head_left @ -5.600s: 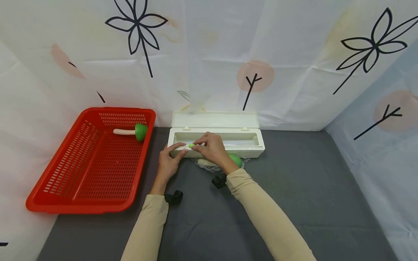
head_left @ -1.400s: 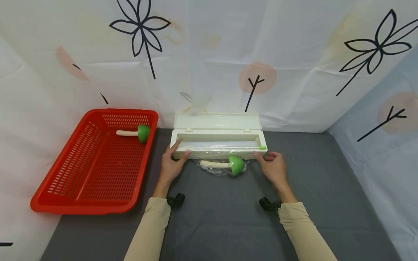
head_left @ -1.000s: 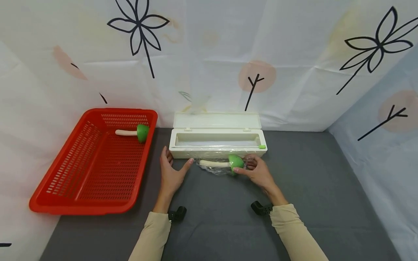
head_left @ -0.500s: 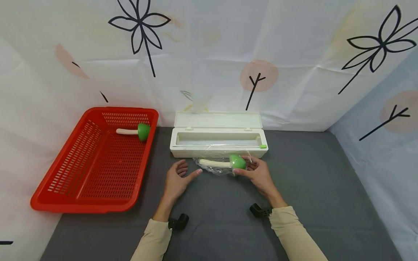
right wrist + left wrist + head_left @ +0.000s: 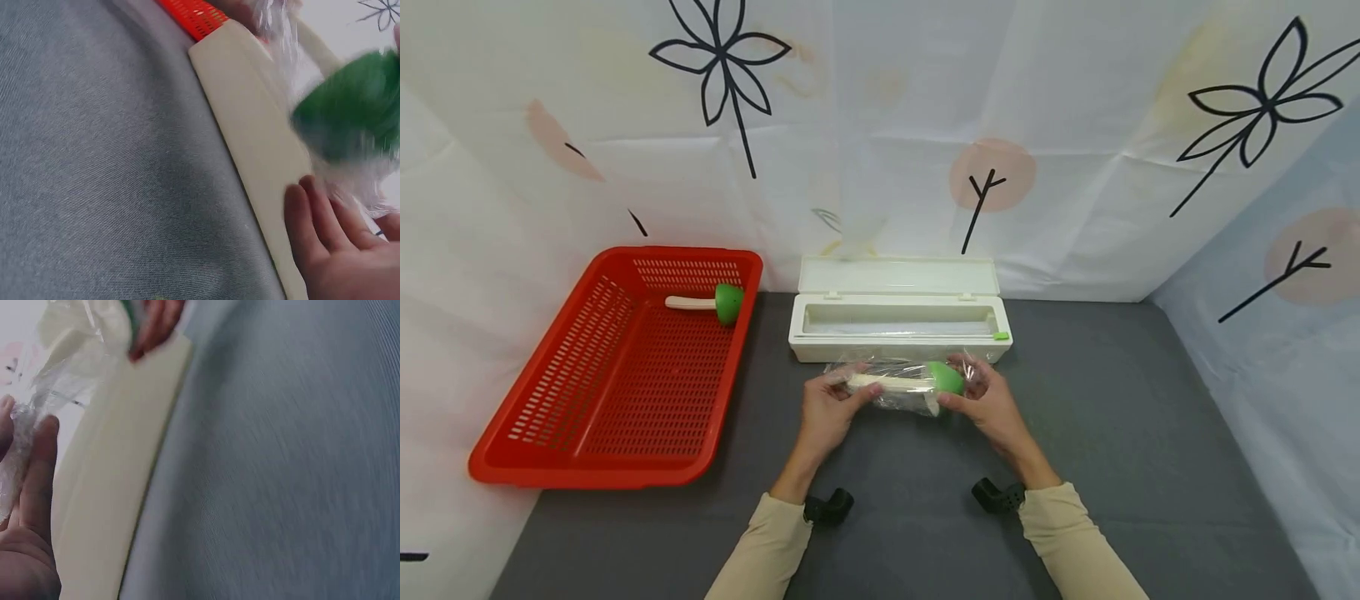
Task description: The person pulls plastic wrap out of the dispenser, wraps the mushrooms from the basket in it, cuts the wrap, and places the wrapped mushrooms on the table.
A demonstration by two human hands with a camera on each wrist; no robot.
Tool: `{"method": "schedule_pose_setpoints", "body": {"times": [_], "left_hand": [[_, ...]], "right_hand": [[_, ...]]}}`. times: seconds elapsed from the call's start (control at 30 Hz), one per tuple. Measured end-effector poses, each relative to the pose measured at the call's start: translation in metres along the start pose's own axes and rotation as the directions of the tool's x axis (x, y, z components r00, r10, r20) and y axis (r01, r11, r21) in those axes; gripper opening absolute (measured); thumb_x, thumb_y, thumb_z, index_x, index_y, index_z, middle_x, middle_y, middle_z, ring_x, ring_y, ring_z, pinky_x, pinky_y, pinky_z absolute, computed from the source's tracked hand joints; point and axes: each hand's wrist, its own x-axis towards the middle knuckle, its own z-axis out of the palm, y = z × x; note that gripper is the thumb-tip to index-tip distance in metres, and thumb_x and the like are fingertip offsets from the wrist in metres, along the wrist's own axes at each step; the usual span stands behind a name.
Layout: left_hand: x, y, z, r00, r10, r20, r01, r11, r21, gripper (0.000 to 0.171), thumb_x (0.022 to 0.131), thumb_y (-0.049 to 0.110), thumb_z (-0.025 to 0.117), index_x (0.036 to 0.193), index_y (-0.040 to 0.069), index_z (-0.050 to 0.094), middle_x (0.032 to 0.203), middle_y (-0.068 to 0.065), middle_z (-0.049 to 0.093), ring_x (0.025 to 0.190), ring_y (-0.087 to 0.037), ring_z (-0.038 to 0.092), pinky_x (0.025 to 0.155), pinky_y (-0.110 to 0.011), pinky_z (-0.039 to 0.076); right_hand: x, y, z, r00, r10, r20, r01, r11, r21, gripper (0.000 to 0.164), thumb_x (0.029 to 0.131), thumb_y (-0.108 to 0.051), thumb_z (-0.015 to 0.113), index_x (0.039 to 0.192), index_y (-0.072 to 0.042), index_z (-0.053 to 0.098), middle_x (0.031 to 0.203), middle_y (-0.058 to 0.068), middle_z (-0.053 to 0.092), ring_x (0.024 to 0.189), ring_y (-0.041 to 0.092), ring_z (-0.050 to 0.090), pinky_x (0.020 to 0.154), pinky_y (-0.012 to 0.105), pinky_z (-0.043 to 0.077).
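Note:
Clear plastic wrap (image 5: 908, 402) surrounds a mushroom-shaped toy with a green cap (image 5: 946, 378) and a pale stem (image 5: 891, 383). My left hand (image 5: 826, 417) pinches the wrap at the stem end between thumb and fingers. At the cap end, my right hand (image 5: 996, 410) grips the wrapped toy, thumb in front and fingers behind. The toy is raised just in front of a white cling film dispenser (image 5: 820, 351), whose lid (image 5: 898, 275) stands open. In the right wrist view the cap (image 5: 350, 106) is blurred, with film loose around it.
To the left stands a red perforated basket (image 5: 602, 477) with a second green-capped toy (image 5: 728, 304) lying inside it. A green slider (image 5: 1001, 336) sits at the right end of the dispenser's cutting rail. Patterned white cloth (image 5: 880, 125) hangs behind the dark table (image 5: 895, 533).
My right hand left the dispenser's right end and took hold of the cap end. My left hand left the dispenser and now pinches the stem end. The wrapped toy has come slightly up.

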Motion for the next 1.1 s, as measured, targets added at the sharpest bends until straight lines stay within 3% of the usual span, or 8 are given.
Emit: {"method": "schedule_pose_setpoints", "body": {"times": [0.2, 0.33, 0.47, 0.67, 0.87, 0.9, 0.97, 1.1], "left_hand": [[-0.006, 0.008, 0.006, 0.994, -0.11, 0.022, 0.11, 0.994, 0.003, 0.031, 0.087, 0.012, 0.082, 0.113, -0.002, 0.075, 0.102, -0.013, 0.073, 0.078, -0.013, 0.069, 0.07, -0.029, 0.058], [-0.01, 0.013, 0.007, 0.987, 0.073, 0.145, -0.116, 0.942, 0.316, 0.055, 0.082, 0.022, 0.087, 0.13, 0.005, 0.069, 0.119, -0.01, 0.07, 0.097, -0.02, 0.067, 0.08, -0.037, 0.055], [-0.01, 0.015, 0.008, 0.931, 0.256, 0.261, -0.349, 0.838, 0.42, 0.048, 0.08, 0.008, 0.087, 0.125, 0.0, 0.07, 0.115, -0.013, 0.071, 0.098, -0.024, 0.07, 0.079, -0.038, 0.057], [-0.007, 0.022, 0.008, 0.922, 0.206, 0.329, -0.341, 0.834, 0.434, 0.027, 0.084, 0.001, 0.081, 0.111, 0.002, 0.077, 0.099, -0.008, 0.075, 0.078, -0.015, 0.066, 0.066, -0.029, 0.055], [-0.008, 0.03, 0.012, 0.823, 0.302, 0.481, -0.564, 0.543, 0.622, 0.051, 0.085, 0.024, 0.084, 0.129, 0.006, 0.068, 0.113, -0.008, 0.071, 0.098, -0.023, 0.069, 0.081, -0.038, 0.057], [-0.008, 0.031, 0.013, 0.816, 0.321, 0.481, -0.575, 0.526, 0.627, 0.05, 0.083, 0.021, 0.085, 0.128, 0.006, 0.069, 0.11, -0.006, 0.072, 0.095, -0.023, 0.07, 0.079, -0.038, 0.057], [-0.006, 0.031, 0.013, 0.824, 0.33, 0.461, -0.565, 0.552, 0.613, 0.04, 0.081, 0.013, 0.087, 0.118, 0.007, 0.074, 0.102, -0.005, 0.074, 0.088, -0.021, 0.07, 0.076, -0.037, 0.057], [-0.004, 0.034, 0.013, 0.865, 0.239, 0.441, -0.468, 0.701, 0.538, 0.03, 0.085, 0.015, 0.082, 0.113, 0.006, 0.076, 0.099, -0.004, 0.075, 0.083, -0.017, 0.07, 0.073, -0.035, 0.056]], "right_hand": [[-0.001, -0.005, 0.003, 0.996, 0.007, 0.085, -0.014, 0.996, 0.086, 0.063, 0.093, -0.007, 0.073, 0.141, 0.02, 0.041, 0.117, 0.012, 0.059, 0.096, 0.011, 0.062, 0.08, 0.024, 0.054], [0.0, -0.01, 0.009, 0.999, 0.047, -0.004, -0.047, 0.998, -0.035, 0.035, 0.097, -0.012, 0.068, 0.115, 0.017, 0.06, 0.087, 0.004, 0.061, 0.078, 0.011, 0.056, 0.072, 0.027, 0.049], [0.0, -0.014, 0.01, 0.996, 0.09, 0.029, -0.087, 0.992, -0.086, 0.033, 0.098, -0.016, 0.067, 0.109, 0.015, 0.062, 0.08, 0.0, 0.056, 0.073, 0.012, 0.051, 0.069, 0.03, 0.046], [0.002, -0.022, 0.007, 0.989, 0.078, 0.129, -0.077, 0.997, -0.01, 0.044, 0.101, -0.014, 0.064, 0.131, 0.016, 0.054, 0.105, 0.008, 0.064, 0.089, 0.014, 0.062, 0.076, 0.027, 0.054], [0.004, -0.031, 0.015, 0.975, 0.204, 0.089, -0.205, 0.979, -0.002, 0.05, 0.108, -0.036, 0.049, 0.113, 0.012, 0.063, 0.093, 0.007, 0.066, 0.084, 0.016, 0.062, 0.076, 0.03, 0.052], [0.004, -0.032, 0.016, 0.971, 0.217, 0.096, -0.219, 0.976, 0.002, 0.051, 0.108, -0.038, 0.048, 0.112, 0.011, 0.063, 0.093, 0.007, 0.066, 0.084, 0.017, 0.062, 0.076, 0.031, 0.052], [0.004, -0.034, 0.018, 0.971, 0.211, 0.115, -0.214, 0.977, 0.01, 0.05, 0.108, -0.036, 0.049, 0.119, 0.01, 0.062, 0.098, 0.009, 0.065, 0.088, 0.017, 0.061, 0.079, 0.031, 0.052], [0.003, -0.036, 0.02, 0.981, 0.132, 0.141, -0.134, 0.991, 0.005, 0.048, 0.109, -0.03, 0.05, 0.129, 0.013, 0.058, 0.11, 0.013, 0.064, 0.096, 0.018, 0.063, 0.08, 0.03, 0.054]]}}
